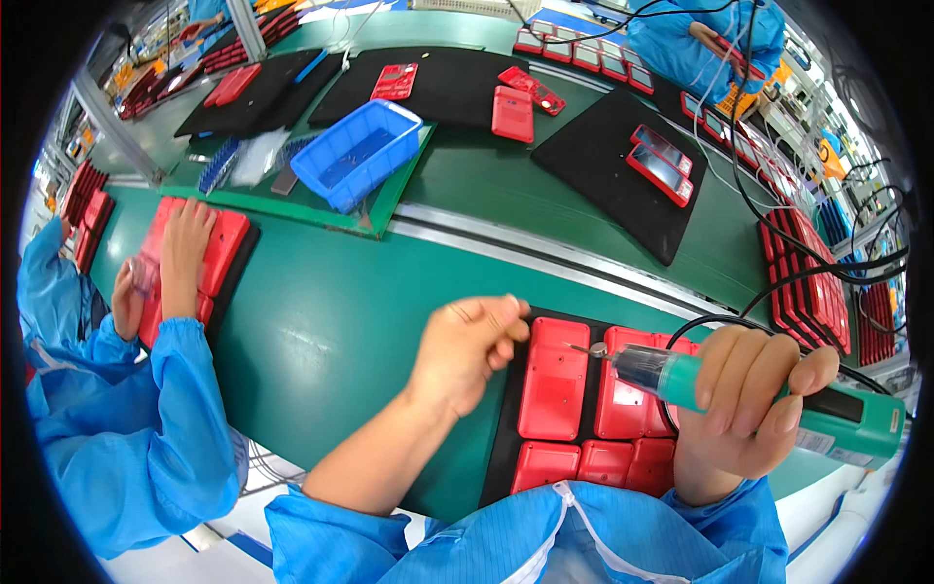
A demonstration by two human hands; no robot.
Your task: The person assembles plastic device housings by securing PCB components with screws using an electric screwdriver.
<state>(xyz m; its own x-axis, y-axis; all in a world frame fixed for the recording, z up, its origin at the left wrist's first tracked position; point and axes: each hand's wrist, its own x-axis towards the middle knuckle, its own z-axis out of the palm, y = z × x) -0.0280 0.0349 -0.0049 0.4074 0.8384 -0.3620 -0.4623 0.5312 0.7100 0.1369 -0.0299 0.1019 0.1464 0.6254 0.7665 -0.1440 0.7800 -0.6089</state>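
Observation:
In my right hand [749, 399] is a green electric screwdriver [681, 378], held level with its bit pointing left. The bit's tip is above the red plastic housings [553, 389], which lie in rows on a black mat [501, 457] in front of me. My left hand [465, 348] is closed in a pinch just left of the tip, at the mat's upper left corner. Whatever its fingertips hold, if anything, is too small to make out. A black cable runs from the screwdriver's rear end.
Beyond a metal rail, a blue bin [365, 146] stands on a green board. Black mats with red housings and screened devices [662, 165] lie farther back. Stacked red housings [803, 273] and loose cables are at right. At left, a co-worker's hands [185, 243] touch red housings.

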